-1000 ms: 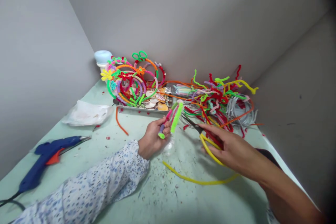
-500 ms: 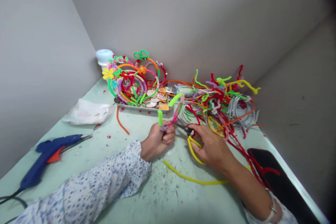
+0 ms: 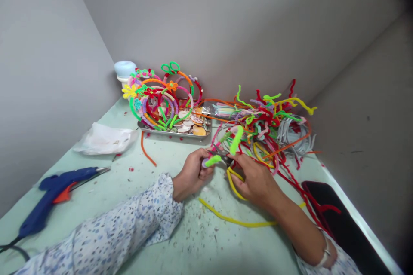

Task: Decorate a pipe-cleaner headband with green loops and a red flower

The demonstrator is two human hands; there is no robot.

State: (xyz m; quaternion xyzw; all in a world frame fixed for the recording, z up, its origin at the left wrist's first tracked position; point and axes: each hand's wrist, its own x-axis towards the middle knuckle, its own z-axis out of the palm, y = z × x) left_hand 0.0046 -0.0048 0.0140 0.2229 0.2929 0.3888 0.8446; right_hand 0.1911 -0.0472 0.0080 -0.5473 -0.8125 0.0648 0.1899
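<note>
My left hand [image 3: 195, 167] is closed on a pipe-cleaner headband [image 3: 211, 161] of pink, lilac and green, whose bright green end curves up on the right. In my right hand [image 3: 254, 176] are scissors [image 3: 226, 160] with dark blades; their tips meet the headband beside my left fingers. The scissors' handles are partly hidden by my fingers. A yellow pipe cleaner [image 3: 235, 222] lies on the table below my hands.
A metal tray [image 3: 174, 132] of shells and finished headbands [image 3: 161, 94] stands at the back. Tangled pipe cleaners [image 3: 267, 116] and a wire coil [image 3: 295, 137] are at back right, a phone [image 3: 335, 219] at right. A blue glue gun [image 3: 48, 193] and plastic bag [image 3: 105, 138] lie left.
The headband in my left hand has turned, its green ends swinging right and down towards the scissors. My right hand has shifted slightly left. The view has moved a little.
</note>
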